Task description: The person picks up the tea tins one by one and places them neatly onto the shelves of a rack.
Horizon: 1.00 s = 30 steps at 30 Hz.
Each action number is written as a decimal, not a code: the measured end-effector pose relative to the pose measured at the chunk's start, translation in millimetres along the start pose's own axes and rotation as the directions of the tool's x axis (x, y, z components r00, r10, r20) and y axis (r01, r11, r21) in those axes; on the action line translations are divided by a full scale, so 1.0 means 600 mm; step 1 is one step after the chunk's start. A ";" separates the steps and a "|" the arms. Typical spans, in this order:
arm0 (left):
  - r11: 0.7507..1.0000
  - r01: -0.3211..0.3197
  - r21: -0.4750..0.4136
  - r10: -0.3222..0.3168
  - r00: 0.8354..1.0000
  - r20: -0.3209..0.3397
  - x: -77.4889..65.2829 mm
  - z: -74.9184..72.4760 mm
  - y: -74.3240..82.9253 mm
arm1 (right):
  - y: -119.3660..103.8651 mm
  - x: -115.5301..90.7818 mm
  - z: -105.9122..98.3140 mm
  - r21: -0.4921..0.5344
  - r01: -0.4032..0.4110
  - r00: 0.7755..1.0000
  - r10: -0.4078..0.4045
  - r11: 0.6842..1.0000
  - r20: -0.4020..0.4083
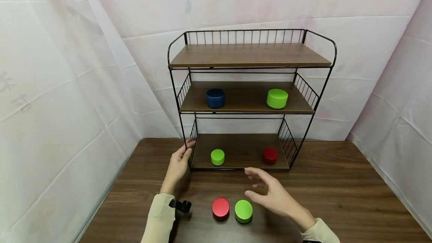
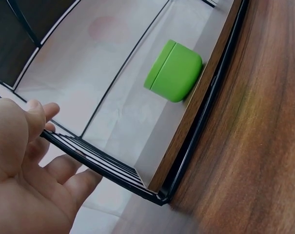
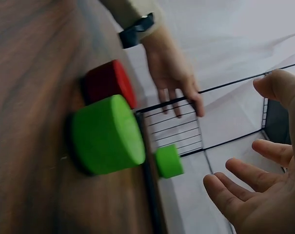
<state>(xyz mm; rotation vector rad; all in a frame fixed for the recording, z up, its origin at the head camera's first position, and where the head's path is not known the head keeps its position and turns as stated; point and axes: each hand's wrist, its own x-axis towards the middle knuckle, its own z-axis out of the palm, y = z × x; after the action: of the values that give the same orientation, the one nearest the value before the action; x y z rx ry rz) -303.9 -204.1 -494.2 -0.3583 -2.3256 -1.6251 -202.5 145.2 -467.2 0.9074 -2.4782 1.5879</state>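
A three-tier shelf rack (image 1: 250, 56) with black wire sides and brown boards stands on the table. My left hand (image 1: 177, 163) grips its left front post low down, thumb in front and fingers reaching past the wire, as the left wrist view shows too. My right hand (image 1: 275, 196) hovers with fingers spread, holding nothing. Just left of it, a green round tin (image 1: 243, 211) and a red round tin (image 1: 221, 209) sit side by side on the table. The bottom board carries a smaller green tin (image 1: 217, 157) and a dark red tin (image 1: 270, 156).
On the middle board are a dark blue tin (image 1: 215, 98) at left and a green tin (image 1: 277, 98) at right. White cloth (image 1: 84, 85) hangs behind and beside the wooden table (image 1: 337, 183). A black strap (image 1: 180, 206) sits on my left wrist.
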 end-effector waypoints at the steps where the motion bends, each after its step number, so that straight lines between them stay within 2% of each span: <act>1: 1.000 0.000 -0.005 0.000 1.000 0.004 0.000 0.000 0.001 | 0.003 -0.005 0.001 -0.010 0.005 1.000 -0.005 1.000 0.005; 13: 1.000 -0.008 0.000 0.008 1.000 0.012 0.003 0.004 0.004 | 0.030 -0.051 -0.012 -0.110 0.000 0.996 0.010 0.994 0.090; 17: 1.000 -0.006 0.019 0.006 1.000 0.017 0.002 0.007 0.003 | 0.039 -0.065 -0.017 -0.157 -0.037 0.992 0.055 0.987 0.112; 23: 0.998 -0.030 0.057 0.030 1.000 -0.005 -0.002 0.007 0.000 | 0.053 -0.077 -0.016 -0.086 -0.140 0.969 0.154 0.986 0.191; 30: 0.998 -0.018 0.056 0.019 1.000 -0.013 -0.004 0.003 0.002 | 0.057 -0.084 -0.005 -0.052 -0.149 0.962 0.157 0.988 0.226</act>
<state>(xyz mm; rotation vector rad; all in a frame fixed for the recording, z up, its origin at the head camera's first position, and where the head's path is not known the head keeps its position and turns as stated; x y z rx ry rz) -301.6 -202.1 -494.7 -0.3541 -2.3450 -1.5457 -179.0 180.0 -511.5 0.9667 -2.7866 1.5582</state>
